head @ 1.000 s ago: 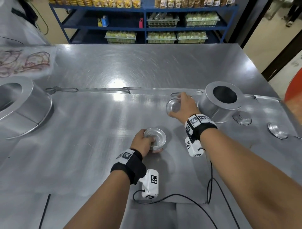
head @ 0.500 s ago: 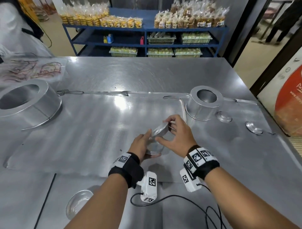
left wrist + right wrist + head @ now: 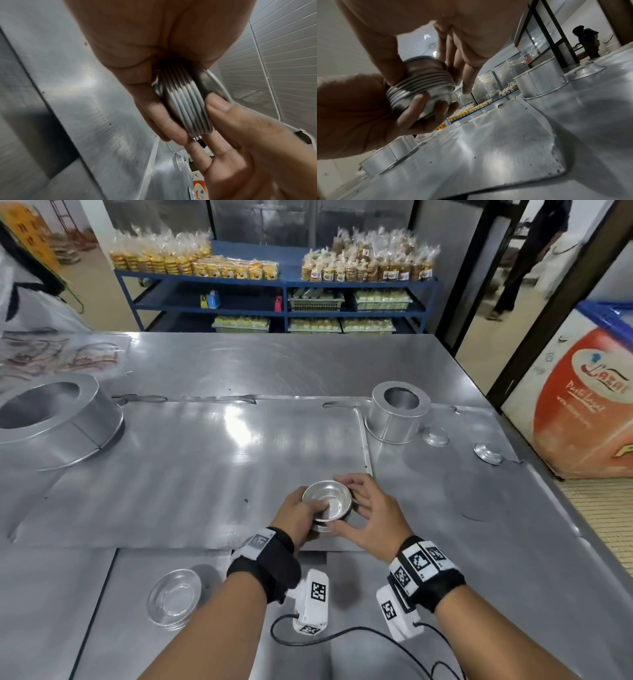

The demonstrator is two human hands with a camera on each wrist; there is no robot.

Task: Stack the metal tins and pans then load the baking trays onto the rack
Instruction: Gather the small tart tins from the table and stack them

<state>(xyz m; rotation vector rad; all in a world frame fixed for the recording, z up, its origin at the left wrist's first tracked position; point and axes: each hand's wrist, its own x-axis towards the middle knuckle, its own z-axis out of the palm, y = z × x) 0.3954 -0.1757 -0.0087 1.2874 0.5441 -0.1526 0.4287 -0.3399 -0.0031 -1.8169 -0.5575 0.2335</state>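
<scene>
Both hands grip stack of nested tins (image 3: 421,86) above steel table (image 3: 488,155); right hand's thumb on top.

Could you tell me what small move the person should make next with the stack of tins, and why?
Probably reach the right hand for the upturned small round tin beside the tall metal ring pan: the left hand already grips the stack of nested silver tins, top one seated.

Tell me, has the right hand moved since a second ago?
Yes. The right hand came back from the tall tin toward the person, joining the tin stack.
</scene>
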